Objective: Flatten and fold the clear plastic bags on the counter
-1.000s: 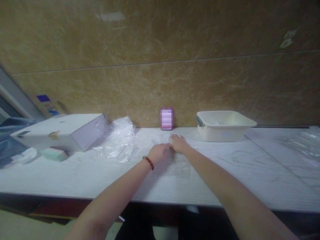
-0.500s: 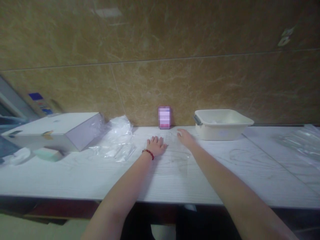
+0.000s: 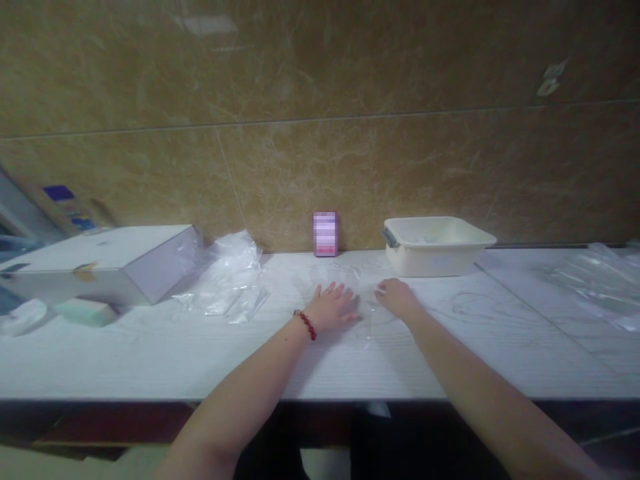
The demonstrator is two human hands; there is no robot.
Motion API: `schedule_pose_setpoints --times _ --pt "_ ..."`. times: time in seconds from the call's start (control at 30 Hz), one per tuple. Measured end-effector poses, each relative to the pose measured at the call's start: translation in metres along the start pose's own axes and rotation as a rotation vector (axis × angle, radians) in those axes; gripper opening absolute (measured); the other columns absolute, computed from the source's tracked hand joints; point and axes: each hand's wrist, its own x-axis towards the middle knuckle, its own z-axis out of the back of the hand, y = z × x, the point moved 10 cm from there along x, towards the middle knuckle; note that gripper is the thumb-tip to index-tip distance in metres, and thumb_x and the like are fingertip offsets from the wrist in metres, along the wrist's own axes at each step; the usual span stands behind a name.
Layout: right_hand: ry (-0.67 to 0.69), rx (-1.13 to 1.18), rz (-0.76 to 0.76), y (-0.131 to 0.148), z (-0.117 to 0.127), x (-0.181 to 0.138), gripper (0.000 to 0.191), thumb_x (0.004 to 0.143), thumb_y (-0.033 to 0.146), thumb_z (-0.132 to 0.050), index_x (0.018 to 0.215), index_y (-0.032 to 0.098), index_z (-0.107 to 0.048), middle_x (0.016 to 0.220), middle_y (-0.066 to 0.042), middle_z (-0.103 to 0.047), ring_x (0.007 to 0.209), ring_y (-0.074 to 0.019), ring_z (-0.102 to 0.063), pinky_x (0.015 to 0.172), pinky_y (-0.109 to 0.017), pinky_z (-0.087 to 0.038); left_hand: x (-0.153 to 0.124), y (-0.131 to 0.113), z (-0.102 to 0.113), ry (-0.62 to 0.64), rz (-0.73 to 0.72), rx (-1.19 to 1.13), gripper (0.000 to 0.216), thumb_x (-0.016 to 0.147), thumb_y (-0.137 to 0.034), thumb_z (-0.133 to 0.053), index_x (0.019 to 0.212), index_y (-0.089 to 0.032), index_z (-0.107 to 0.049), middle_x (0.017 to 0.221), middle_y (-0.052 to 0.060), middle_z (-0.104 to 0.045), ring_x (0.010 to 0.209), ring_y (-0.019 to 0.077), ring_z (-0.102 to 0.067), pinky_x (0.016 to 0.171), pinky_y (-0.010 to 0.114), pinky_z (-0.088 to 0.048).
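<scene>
A clear plastic bag (image 3: 350, 273) lies flat on the white wood-grain table, and its outline is faint. My left hand (image 3: 332, 309), with a red bead bracelet at the wrist, presses down on it with the fingers spread. To the right, my right hand (image 3: 397, 297) has its thumb and fingers drawn together at the bag's right edge, pinching the thin film. The pinch itself is partly hidden by the fingers. Just beyond the bag, a phone (image 3: 325, 235) with a lit, blurred screen leans against the wall.
A cream plastic basin (image 3: 435, 261) with a grey handle stands behind my right hand. Crumpled clear bags (image 3: 230, 273) lie left, beside a white box (image 3: 105, 257) and a pale green block (image 3: 86, 311). More clear plastic (image 3: 600, 280) lies far right.
My right hand has come toward me and slightly right, its fingers now closed at the bag's edge. My left hand has slid right and nearer to me, still flat.
</scene>
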Motion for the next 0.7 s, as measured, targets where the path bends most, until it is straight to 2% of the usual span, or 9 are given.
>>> schedule_pose_setpoints --times 0.13,0.33,0.47,0.57,0.7 --pt "-0.057 0.014 0.04 0.01 0.006 -0.003 0.023 0.073 0.025 -0.04 0.076 0.017 -0.061 0.085 -0.01 -0.06 0.084 -0.0181 -0.053 0.075 -0.027 -0.036 -0.001 -0.021 -0.002 -0.016 -0.069 0.006 0.055 0.073 -0.06 -0.024 0.119 -0.031 -0.034 0.132 0.008 -0.024 0.12 0.0323 -0.013 0.089 0.059 -0.011" --pt "-0.081 0.184 0.029 0.008 0.011 -0.005 0.019 0.074 0.028 -0.041 0.084 0.02 -0.054 0.076 -0.004 -0.06 0.071 -0.0139 -0.054 0.064 -0.023 -0.037 0.002 -0.012 -0.005 -0.029 -0.01 -0.004 0.053 0.073 -0.061 -0.024 0.116 -0.034 -0.038 0.132 0.006 -0.022 0.12 0.0343 -0.012 0.088 0.059 -0.01" --pt "-0.047 0.347 0.016 0.002 0.008 -0.006 0.026 0.069 0.028 -0.049 0.094 0.022 -0.048 0.071 0.001 -0.059 0.065 -0.0112 -0.053 0.059 -0.02 -0.037 0.002 -0.01 -0.007 -0.014 0.003 -0.013 0.052 0.073 -0.061 -0.022 0.117 -0.035 -0.037 0.132 0.006 -0.022 0.12 0.0341 -0.013 0.088 0.058 -0.011" --pt "-0.053 0.411 0.001 -0.001 0.01 -0.007 0.027 0.066 0.024 -0.051 0.093 0.021 -0.049 0.067 0.002 -0.058 0.063 -0.0105 -0.054 0.058 -0.019 -0.037 0.002 -0.01 -0.008 -0.009 0.02 -0.012 0.053 0.073 -0.061 -0.022 0.117 -0.035 -0.038 0.132 0.006 -0.023 0.12 0.0334 -0.013 0.089 0.057 -0.011" --pt "-0.136 0.505 0.046 0.006 0.021 -0.008 0.023 0.067 0.023 -0.049 0.09 0.02 -0.049 0.062 0.003 -0.058 0.058 -0.0092 -0.054 0.058 -0.019 -0.039 0.003 -0.01 -0.004 -0.057 0.023 -0.037 0.049 0.073 -0.059 -0.028 0.113 -0.033 -0.043 0.13 0.005 -0.027 0.119 0.032 -0.017 0.09 0.054 -0.015"
